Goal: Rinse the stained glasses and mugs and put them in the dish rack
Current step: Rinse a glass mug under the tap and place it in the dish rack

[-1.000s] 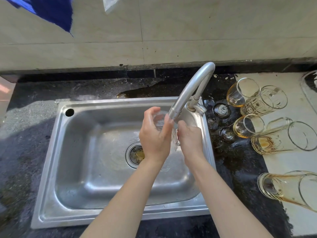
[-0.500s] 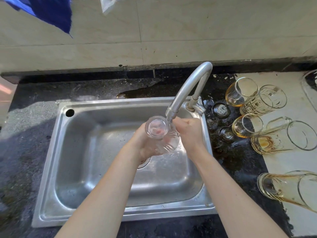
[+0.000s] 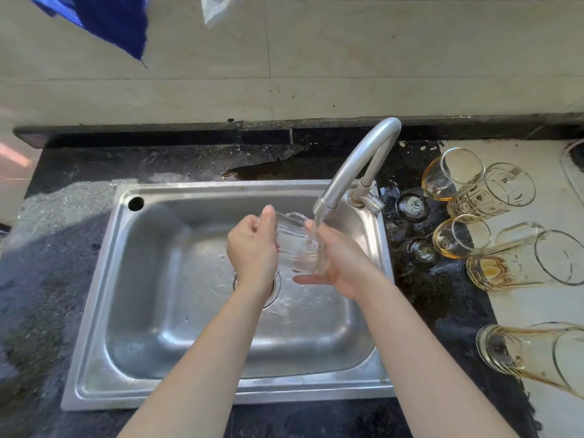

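Glass (image 3: pixel 295 248) mid-rinse under running tap (image 3: pixel 354 165), gripped by curled left hand (image 3: pixel 252 251), cradled by flat-fingered right hand (image 3: pixel 339 263); next likely calls for draining, then transfer to dish rack, not in view.

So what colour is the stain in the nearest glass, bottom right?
Amber-yellow on that glass; head view shows it best.

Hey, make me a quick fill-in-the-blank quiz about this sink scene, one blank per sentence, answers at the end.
1. The left hand and the right hand have a clear glass between them, under running water, over the ____.
2. The stained glasses wait on the person's ____ side.
3. They lie on their ____, not upright.
4. The cloth hanging at the top left is ____.

Answers: sink; right; sides; blue.
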Demonstrator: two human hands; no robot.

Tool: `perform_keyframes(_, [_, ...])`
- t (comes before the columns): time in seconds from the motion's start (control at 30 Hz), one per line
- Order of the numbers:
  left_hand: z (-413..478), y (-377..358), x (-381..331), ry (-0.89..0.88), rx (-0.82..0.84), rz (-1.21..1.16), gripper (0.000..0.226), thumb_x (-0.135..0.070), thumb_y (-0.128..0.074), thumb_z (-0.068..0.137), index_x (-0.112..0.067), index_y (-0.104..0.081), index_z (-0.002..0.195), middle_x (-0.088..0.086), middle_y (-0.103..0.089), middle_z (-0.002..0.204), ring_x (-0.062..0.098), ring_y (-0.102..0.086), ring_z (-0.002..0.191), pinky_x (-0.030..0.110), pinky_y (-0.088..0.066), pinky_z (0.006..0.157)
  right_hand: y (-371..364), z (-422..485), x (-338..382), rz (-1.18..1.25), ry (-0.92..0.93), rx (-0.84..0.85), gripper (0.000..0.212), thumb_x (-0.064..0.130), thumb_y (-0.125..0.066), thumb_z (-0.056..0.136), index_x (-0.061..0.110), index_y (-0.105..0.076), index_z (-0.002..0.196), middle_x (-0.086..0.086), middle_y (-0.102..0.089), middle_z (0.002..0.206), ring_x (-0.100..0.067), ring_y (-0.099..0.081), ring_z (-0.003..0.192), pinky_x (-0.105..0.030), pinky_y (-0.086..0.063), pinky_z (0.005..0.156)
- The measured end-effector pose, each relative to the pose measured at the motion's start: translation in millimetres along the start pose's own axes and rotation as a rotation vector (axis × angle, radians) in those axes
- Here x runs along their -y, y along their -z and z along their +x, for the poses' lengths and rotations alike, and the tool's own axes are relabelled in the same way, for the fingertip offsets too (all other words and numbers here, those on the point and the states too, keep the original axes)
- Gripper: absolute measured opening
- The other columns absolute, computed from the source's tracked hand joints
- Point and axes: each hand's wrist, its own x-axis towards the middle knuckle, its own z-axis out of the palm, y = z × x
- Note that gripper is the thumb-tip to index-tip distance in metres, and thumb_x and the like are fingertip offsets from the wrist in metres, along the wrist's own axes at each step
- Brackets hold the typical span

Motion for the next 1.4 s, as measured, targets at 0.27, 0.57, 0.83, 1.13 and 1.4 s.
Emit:
perform_keyframes(0.27, [-9,8,-5,-0.215,0.109,-0.038,0.063,-0.046,-0.057,0.090,-0.004,-0.027,0.053,0.010,-0.025,0.053,0.022,-0.028,0.052,0.044,-0.031,0.047,-3,-8,4,-0.143,-0.134,0.069,0.046,0.066,-0.063,0.075,0.029,-0.065,0.103,-0.004,-0.067,0.112,-0.028,-0.068,0.094,-0.041,-0.059,0.064])
perform_keyframes(0.57, [-6,0,-5,0.027,0.215,0.147,0.058,-0.052,-0.068,0.077,-0.020,-0.031,0.047,-0.001,-0.035,0.043,0.017,-0.056,0.043,0.030,-0.037,0.056,-9,-9,-9,-0.680,0.491,-0.414,0.040,0.034,-0.039,0.097,0.019,-0.050,0.062,0.004,-0.055,0.062,-0.018,-0.052,0.064,-0.033,-0.035,0.055])
perform_keyframes(0.83, [-11,-8,-8,-0.031,0.299,-0.011,0.047,-0.033,-0.070,0.080,-0.011,-0.040,0.051,0.002,-0.038,0.047,0.010,-0.050,0.047,0.024,-0.039,0.053,7,-12,-13,-0.653,0.578,-0.374,0.033,0.041,-0.038,0.100,0.021,-0.059,0.082,0.006,-0.059,0.070,-0.012,-0.055,0.067,-0.030,-0.039,0.058])
perform_keyframes(1.13, [-24,-2,2,0.255,0.520,-0.170,0.086,-0.052,-0.079,0.065,-0.028,-0.038,0.137,-0.006,-0.047,0.139,0.010,-0.044,0.128,0.030,-0.033,0.098,7,-1,-45,-0.042,0.280,-0.192,0.033,0.041,-0.038,0.098,0.034,-0.070,0.102,0.006,-0.070,0.107,-0.014,-0.062,0.109,-0.039,-0.046,0.094])
perform_keyframes(1.4, [-18,19,17,0.067,0.604,-0.043,0.083,-0.048,-0.084,0.047,-0.028,-0.052,0.121,-0.012,-0.064,0.116,-0.001,-0.058,0.112,0.022,-0.045,0.092,28,-1,-38,-0.414,0.505,-0.288,0.020,0.020,-0.056,0.094,0.034,-0.065,0.085,0.009,-0.066,0.089,-0.008,-0.059,0.081,-0.024,-0.046,0.073])
